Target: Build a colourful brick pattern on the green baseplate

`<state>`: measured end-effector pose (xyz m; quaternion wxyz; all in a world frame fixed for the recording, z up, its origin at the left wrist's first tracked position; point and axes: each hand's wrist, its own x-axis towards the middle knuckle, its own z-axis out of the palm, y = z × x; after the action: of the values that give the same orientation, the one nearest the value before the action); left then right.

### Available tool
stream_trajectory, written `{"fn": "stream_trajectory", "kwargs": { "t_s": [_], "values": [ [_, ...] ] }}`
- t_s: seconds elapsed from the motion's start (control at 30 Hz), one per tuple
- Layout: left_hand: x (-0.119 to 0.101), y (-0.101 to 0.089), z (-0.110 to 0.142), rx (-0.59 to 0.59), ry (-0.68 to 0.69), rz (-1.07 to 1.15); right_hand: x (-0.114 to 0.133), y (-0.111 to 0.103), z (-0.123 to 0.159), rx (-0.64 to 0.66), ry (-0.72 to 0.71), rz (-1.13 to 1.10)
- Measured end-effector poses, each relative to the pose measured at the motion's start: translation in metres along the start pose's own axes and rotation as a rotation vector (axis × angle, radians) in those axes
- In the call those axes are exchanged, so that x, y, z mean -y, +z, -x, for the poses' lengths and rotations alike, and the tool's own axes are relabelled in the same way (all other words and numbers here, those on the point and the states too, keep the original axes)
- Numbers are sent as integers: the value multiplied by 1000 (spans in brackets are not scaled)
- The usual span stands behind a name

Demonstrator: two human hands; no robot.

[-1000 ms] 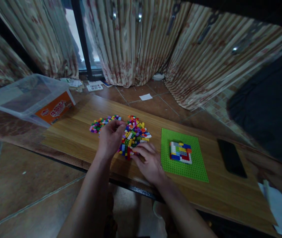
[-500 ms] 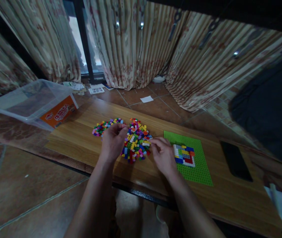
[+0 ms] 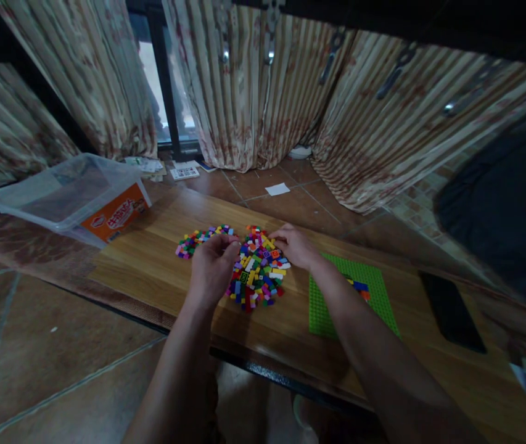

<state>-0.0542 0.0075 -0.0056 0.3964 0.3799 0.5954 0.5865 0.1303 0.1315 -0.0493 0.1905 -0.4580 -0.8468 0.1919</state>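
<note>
A heap of small colourful building bricks (image 3: 254, 271) lies on the wooden table. Over its left part is my left hand (image 3: 214, 262), thumb and forefinger pinched together; whatever is between them is too small to make out. My right hand (image 3: 294, 245) touches the heap's far right edge by some yellow bricks, its fingers bent and closed. Its fingertips are partly hidden. Right of the heap lies a green studded baseplate (image 3: 320, 308), with my right forearm across it. On the plate, a flat built block of bricks (image 3: 361, 287) shows only its blue and orange corner.
A clear plastic bin (image 3: 71, 194) with an orange label stands at the table's left end. A black phone (image 3: 451, 311) lies right of the baseplate. Beyond the wooden table (image 3: 152, 253), a white paper (image 3: 277, 189) rests on the tiled floor before striped curtains (image 3: 263, 105).
My right hand has moved from the heap's near edge along its right side to the far edge. My forearm now covers most of the built block. My left hand stays pinched over the heap.
</note>
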Motion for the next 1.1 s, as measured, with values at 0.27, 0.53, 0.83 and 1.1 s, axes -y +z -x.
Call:
{"fn": "stream_trajectory", "kwargs": {
  "t_s": [0.27,0.53,0.83,1.1],
  "values": [
    [3,2,0,16,10,-7,7,-13,18,-118,70,-217],
    [4,13,5,46,18,-15,10,-67,94,-472,273,-562],
    [2,49,37,302,101,-236,-15,-79,169,-800,526,-900],
    [10,95,75,553,147,-466,-36,-81,180,-604,499,-360]
  ]
}}
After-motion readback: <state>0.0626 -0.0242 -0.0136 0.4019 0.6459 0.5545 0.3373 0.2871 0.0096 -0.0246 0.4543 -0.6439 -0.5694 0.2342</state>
